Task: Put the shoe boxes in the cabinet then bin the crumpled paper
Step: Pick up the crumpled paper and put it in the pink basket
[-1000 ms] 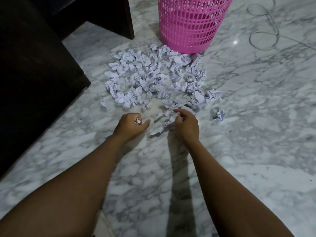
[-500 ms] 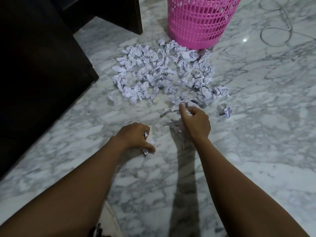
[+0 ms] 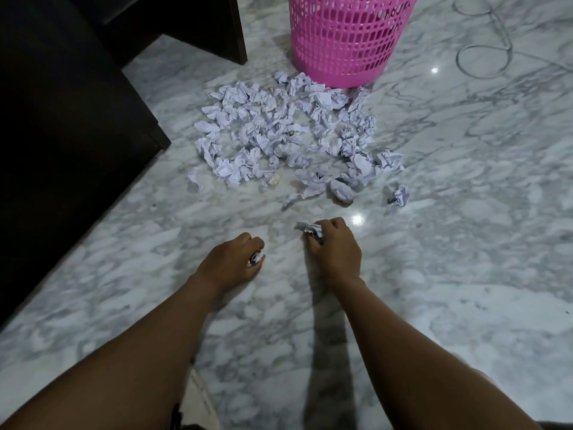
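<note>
A heap of crumpled white paper balls [image 3: 288, 138] is spread on the marble floor in front of a pink mesh bin [image 3: 344, 35]. My left hand [image 3: 232, 259] is curled round a small paper ball [image 3: 255, 259], low over the floor. To its right, my right hand [image 3: 333, 246] grips another crumpled paper [image 3: 311, 229] that sticks out past the fingers. Both hands are nearer to me than the heap. One stray ball [image 3: 400, 197] lies apart at the right of the heap.
A dark cabinet [image 3: 62, 119] fills the left side, its corner close to the heap. Another dark furniture panel [image 3: 217, 29] stands behind, left of the bin. A thin looped cable [image 3: 483, 57] lies on the floor at the far right.
My right hand has closed on a paper at the heap's near edge and pulled back toward me. My left hand has kept its ball and drawn back a little too.
</note>
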### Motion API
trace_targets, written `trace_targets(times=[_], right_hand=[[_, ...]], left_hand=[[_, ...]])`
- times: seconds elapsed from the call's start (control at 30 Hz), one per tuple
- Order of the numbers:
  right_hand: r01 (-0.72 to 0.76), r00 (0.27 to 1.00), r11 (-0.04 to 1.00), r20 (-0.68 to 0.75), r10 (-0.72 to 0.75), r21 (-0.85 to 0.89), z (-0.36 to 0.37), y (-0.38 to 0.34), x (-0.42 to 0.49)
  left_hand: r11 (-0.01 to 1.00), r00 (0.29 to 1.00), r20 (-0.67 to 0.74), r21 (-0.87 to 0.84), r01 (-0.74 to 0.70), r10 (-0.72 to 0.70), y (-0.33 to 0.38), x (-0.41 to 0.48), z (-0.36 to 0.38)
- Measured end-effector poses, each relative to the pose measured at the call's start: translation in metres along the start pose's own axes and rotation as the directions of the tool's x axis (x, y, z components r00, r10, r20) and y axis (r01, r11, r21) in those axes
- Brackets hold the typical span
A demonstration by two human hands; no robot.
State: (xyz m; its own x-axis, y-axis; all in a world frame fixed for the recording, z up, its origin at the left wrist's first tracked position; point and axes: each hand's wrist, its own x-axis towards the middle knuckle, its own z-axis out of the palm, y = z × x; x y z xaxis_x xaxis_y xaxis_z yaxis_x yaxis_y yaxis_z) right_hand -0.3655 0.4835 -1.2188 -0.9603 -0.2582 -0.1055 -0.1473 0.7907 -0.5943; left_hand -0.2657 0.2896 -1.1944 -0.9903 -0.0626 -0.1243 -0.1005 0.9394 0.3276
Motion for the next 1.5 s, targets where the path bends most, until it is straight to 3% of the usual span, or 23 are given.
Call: trace_targets(times=[0.13, 0.23, 0.33, 0.43, 0.6, 0.67, 0.83, 0.97, 1.13, 1.27, 1.4, 1.5], right_hand=[[-0.057, 0.998, 0.989, -0.002, 0.058, 0.138, -0.004, -0.003, 0.009], [-0.084, 0.996, 0.981, 0.014, 0.083, 0.177, -0.008, -0.009, 0.024], [-0.072, 0.996, 0.977, 0.071, 0.059, 0.201, -0.012, -0.017, 0.043], [-0.042, 0.993, 0.977, 0.118, 0.018, 0.208, -0.015, -0.026, 0.059], [0.131, 0.991, 0.991, 0.041, -0.131, -0.001, -0.016, -0.027, 0.080], [0.188, 0.982, 0.981, 0.044, -0.186, -0.046, -0.015, -0.026, 0.087], [0.265, 0.931, 0.960, 0.283, -0.230, -0.091, -0.006, -0.026, 0.093], [0.333, 0.938, 0.927, 0.162, -0.306, -0.173, 0.003, -0.022, 0.085], [0.249, 0.968, 0.952, 0.062, -0.242, -0.177, 0.005, -0.023, 0.079], [0.171, 0.985, 0.985, 0.032, -0.171, -0.004, 0.001, -0.026, 0.071], [0.133, 0.971, 0.984, -0.214, -0.106, 0.117, -0.015, -0.029, 0.072], [0.116, 0.942, 0.990, -0.326, -0.084, 0.079, -0.027, -0.023, 0.082]], left_hand=[[0.999, 1.000, -0.006, -0.027, 0.026, -0.027, 0.002, 0.000, 0.003], [0.972, 0.982, -0.067, -0.169, 0.165, -0.178, 0.004, 0.007, 0.001], [0.878, 0.899, -0.193, -0.368, 0.306, -0.394, 0.000, 0.022, -0.010], [0.797, 0.813, -0.276, -0.506, 0.330, -0.512, -0.007, 0.040, -0.027], [0.590, 0.721, -0.220, -0.746, 0.309, -0.657, -0.006, 0.065, -0.045], [0.562, 0.756, -0.150, -0.762, 0.322, -0.637, -0.008, 0.072, -0.045], [0.762, 0.877, -0.010, -0.499, 0.412, -0.481, -0.022, 0.073, -0.042], [0.845, 0.928, 0.151, -0.384, 0.372, -0.340, -0.036, 0.066, -0.036], [0.938, 0.922, 0.313, -0.185, 0.294, -0.227, -0.046, 0.060, -0.026], [0.969, 0.970, 0.212, -0.192, 0.157, -0.115, -0.050, 0.045, -0.016], [0.972, 0.990, 0.096, -0.199, 0.125, -0.108, -0.043, 0.032, -0.009], [0.946, 0.983, -0.008, -0.273, 0.174, -0.183, -0.037, 0.034, -0.010]])
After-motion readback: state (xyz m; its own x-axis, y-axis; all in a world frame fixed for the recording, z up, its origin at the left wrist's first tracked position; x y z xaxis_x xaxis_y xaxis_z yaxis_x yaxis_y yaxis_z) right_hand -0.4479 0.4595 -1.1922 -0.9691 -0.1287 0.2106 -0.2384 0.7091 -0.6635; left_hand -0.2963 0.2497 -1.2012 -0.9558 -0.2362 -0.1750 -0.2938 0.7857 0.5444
